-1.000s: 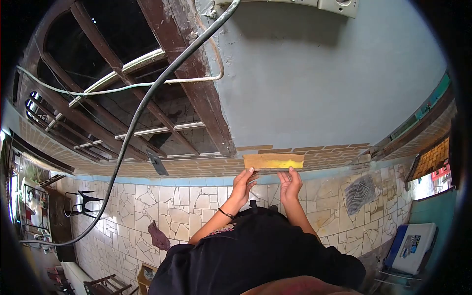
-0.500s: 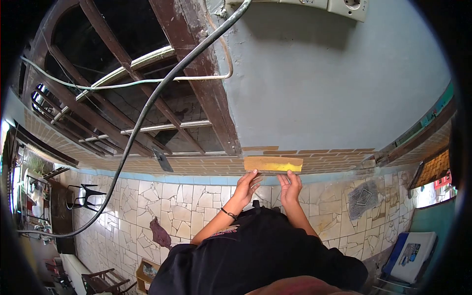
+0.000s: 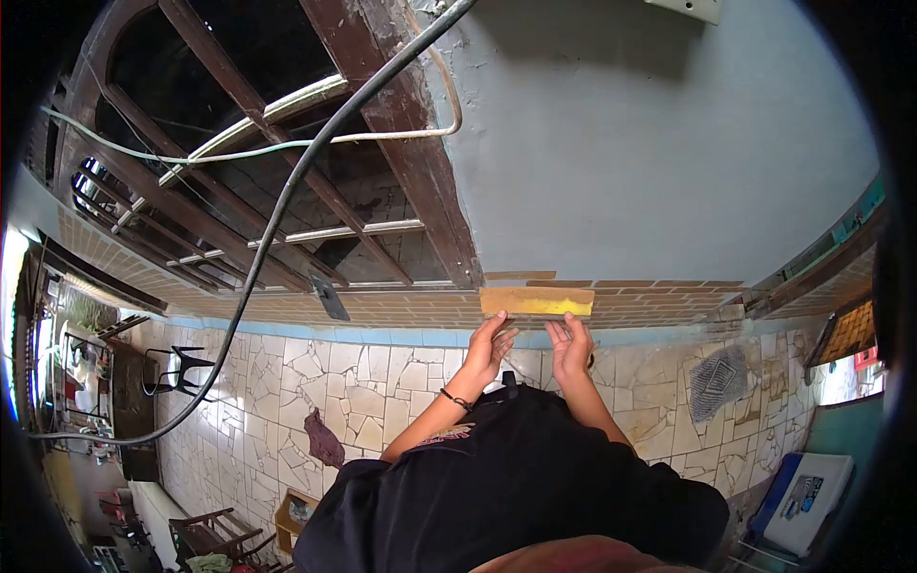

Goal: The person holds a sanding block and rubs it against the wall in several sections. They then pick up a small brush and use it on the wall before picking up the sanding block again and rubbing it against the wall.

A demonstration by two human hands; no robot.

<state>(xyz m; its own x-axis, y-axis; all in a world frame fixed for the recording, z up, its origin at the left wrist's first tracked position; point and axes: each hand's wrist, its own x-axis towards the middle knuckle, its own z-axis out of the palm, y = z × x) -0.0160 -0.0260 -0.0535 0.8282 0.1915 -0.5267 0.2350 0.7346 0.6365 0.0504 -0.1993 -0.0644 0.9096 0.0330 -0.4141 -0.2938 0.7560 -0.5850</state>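
A flat orange-brown strip (image 3: 521, 301) with a bright yellow patch toward its right end is level in front of the brick-patterned lower wall. My left hand (image 3: 489, 350) grips its lower edge near the left end, thumb on the face. Toward the other end, my right hand (image 3: 571, 351) has its thumb on the same edge, its fingers below. The strip's back is hidden. Just above it, a thin brown strip (image 3: 521, 275) lies along the border with the grey wall (image 3: 650, 172).
A dark-framed glass door (image 3: 382, 162) stands at left, crossed by a hanging black cable (image 3: 287, 205). On the cracked-tile floor (image 3: 287, 382) lie a maroon cloth (image 3: 324, 439) and a grey mat (image 3: 717, 384). A white-and-blue cooler (image 3: 807, 497) is at lower right.
The view has shifted slightly. Both hands have raised the strip a little along the wall, bringing it nearer the thin brown strip above.
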